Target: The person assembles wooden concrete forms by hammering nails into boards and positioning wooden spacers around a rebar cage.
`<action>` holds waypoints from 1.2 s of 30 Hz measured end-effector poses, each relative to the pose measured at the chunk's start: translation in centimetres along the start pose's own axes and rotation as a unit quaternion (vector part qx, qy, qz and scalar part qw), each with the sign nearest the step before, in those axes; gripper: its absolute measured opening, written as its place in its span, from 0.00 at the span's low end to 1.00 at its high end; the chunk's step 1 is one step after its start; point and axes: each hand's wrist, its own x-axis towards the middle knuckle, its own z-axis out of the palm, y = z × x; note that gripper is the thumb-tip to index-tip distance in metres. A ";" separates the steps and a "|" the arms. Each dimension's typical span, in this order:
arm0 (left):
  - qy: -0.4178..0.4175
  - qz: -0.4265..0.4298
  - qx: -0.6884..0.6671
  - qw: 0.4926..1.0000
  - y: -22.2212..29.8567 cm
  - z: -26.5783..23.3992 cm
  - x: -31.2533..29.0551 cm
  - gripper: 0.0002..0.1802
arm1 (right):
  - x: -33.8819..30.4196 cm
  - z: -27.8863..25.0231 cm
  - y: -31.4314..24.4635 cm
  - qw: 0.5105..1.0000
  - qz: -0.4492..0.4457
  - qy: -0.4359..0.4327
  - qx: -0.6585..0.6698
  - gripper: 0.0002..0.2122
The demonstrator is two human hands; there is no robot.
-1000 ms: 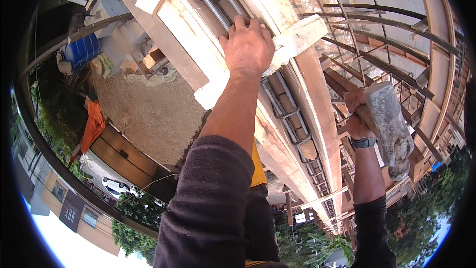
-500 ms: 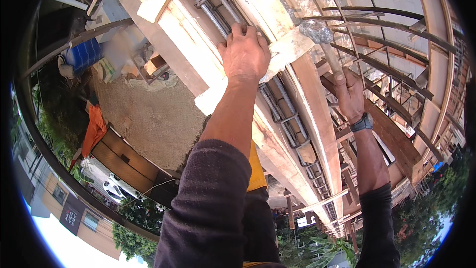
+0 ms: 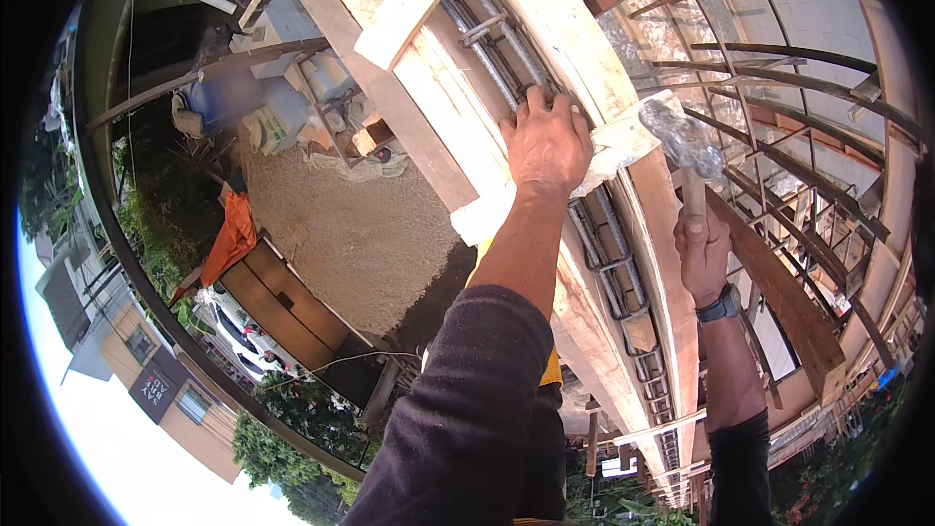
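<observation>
My left hand lies over a short wooden crosspiece that spans a long timber form. Its fingers curl over the crosspiece's far edge, and their tips are partly hidden. In my right hand is the handle of a hammer with a heavy, grey, mottled head. That head is at the crosspiece's right end; whether they touch I cannot tell. Steel reinforcing bars tied with stirrups run inside the form, between its two side boards.
Another crosspiece spans the form farther up. Left of the form, far below, is gravelly ground, with an orange cloth and brown panels beside it. Curved-looking dark bars and a brown plank are on the right.
The view has shifted, so the scene sits farther right and lower. The hammer head has moved slightly down and right of the crosspiece's end. My left hand keeps its place on the crosspiece.
</observation>
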 end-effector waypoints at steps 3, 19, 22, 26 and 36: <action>0.020 -0.009 0.003 1.000 -1.6 -0.5 -0.3 0.15 | 1.7 0.9 -0.1 0.985 0.162 -0.016 -0.056 0.26; 0.007 0.030 0.027 0.999 -0.9 -0.8 0.5 0.11 | -5.6 9.3 6.1 0.872 0.245 0.420 -0.056 0.21; -0.020 0.030 0.038 0.999 -1.0 -1.0 0.6 0.12 | -5.2 9.3 6.8 0.847 0.315 0.408 -0.127 0.24; -0.028 0.043 0.044 0.998 -0.7 -0.8 0.3 0.13 | -4.0 10.3 8.3 0.815 0.262 0.500 -0.129 0.30; -0.067 0.058 0.055 0.995 -1.7 -0.7 1.0 0.15 | -1.2 10.1 4.7 0.767 0.319 0.400 -0.387 0.22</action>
